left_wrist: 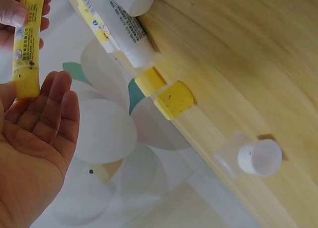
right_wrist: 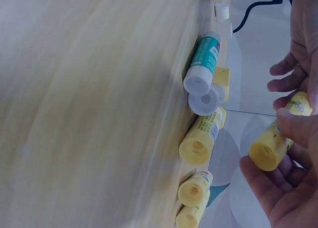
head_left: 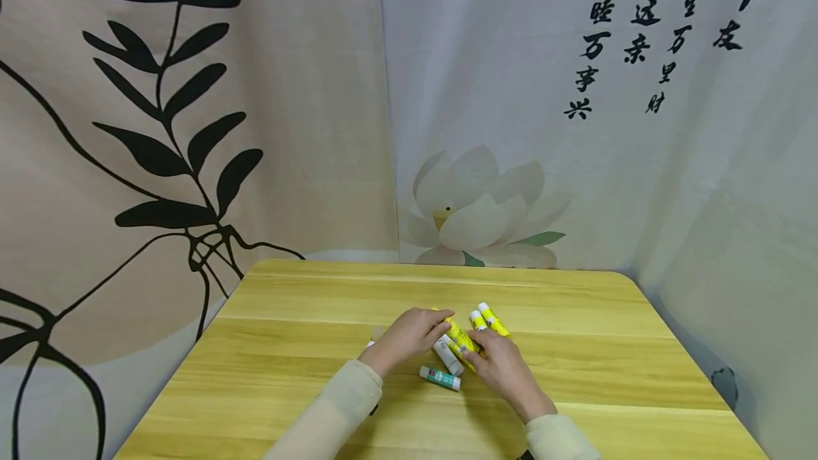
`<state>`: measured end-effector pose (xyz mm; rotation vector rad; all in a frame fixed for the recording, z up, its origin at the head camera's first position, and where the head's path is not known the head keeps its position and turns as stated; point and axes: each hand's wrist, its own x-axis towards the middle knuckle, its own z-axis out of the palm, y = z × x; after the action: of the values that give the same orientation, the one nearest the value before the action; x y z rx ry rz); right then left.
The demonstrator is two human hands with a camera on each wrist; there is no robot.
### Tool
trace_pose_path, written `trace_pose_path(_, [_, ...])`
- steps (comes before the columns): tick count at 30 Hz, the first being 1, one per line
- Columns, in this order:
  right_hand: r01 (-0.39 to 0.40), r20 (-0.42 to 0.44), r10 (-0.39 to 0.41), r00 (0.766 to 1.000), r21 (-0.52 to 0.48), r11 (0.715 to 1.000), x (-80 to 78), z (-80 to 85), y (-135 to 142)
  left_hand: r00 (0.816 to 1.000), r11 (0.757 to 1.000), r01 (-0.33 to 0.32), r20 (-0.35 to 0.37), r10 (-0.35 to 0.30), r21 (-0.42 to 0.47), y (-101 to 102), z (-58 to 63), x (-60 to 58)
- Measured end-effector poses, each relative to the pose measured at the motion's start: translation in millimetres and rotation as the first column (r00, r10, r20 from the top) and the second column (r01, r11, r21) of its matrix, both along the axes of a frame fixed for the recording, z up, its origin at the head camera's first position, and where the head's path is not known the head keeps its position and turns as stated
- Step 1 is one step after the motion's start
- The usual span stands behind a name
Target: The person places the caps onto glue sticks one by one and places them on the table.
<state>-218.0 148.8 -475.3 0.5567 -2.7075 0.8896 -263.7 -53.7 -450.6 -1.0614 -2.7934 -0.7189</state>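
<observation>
A yellow glue stick [left_wrist: 29, 44] is held up between both hands, its printed label facing the left wrist view. My left hand [head_left: 415, 332] pinches the plain yellow cap end between thumb and fingers. Around the other end, my right hand [head_left: 501, 364] grips the body, the thumb [right_wrist: 298, 128] lying along it near the recessed base. Below the hands, a white glue stick [head_left: 449, 355] and a smaller teal glue stick [head_left: 439, 379] lie on the table. Two more yellow glue sticks [head_left: 493, 319] lie side by side just beyond the right hand.
Two short yellow caps [left_wrist: 175, 100] lie together on the wooden table [head_left: 319, 346]. Apart from them is a white cap [left_wrist: 266, 157] with a translucent piece beside it. Behind the table's far edge hangs a printed curtain [head_left: 511, 91].
</observation>
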Motion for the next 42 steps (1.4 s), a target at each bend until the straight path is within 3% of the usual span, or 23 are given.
trace_pose_path(5, [0.001, 0.053, 0.0, 0.999, -0.008, 1.0, -0.3, 0.7, 0.3, 1.0, 1.0, -0.009, 0.027, 0.009, -0.017, -2.2, -2.9, 2.5])
trace_pose_path(12, [-0.004, 0.057, 0.004, 0.998, 0.01, 1.0, -0.7, 0.4, 0.1, 0.999, 0.999, -0.036, 0.036, 0.037, -0.035, -3.1, -3.2, 4.9])
trace_pose_path(19, [0.009, 0.057, -0.01, 0.998, 0.029, 1.0, -2.9, 0.5, -0.1, 0.997, 0.995, -0.072, -0.043, 0.069, -0.07, -4.6, -3.1, 6.7])
trace_pose_path(27, [0.084, 0.105, -0.088, 0.991, 0.043, 0.996, -6.9, 5.0, 5.9, 0.995, 0.993, -0.094, 0.029, 0.096, -0.067, -9.9, -6.3, 6.3])
trace_pose_path(34, [0.14, 0.152, -0.145, 0.978, 0.048, 0.989, -10.4, 5.9, 15.6, 0.988, 0.979, -0.152, -0.056, 0.146, -0.136, -18.7, -5.8, 7.3])
trace_pose_path(42, [0.169, 0.17, -0.176, 0.97, 0.05, 0.984, -15.7, 3.9, 31.9, 0.966, 0.935, -0.253, -0.124, 0.228, -0.247, -30.7, -7.4, 4.8])
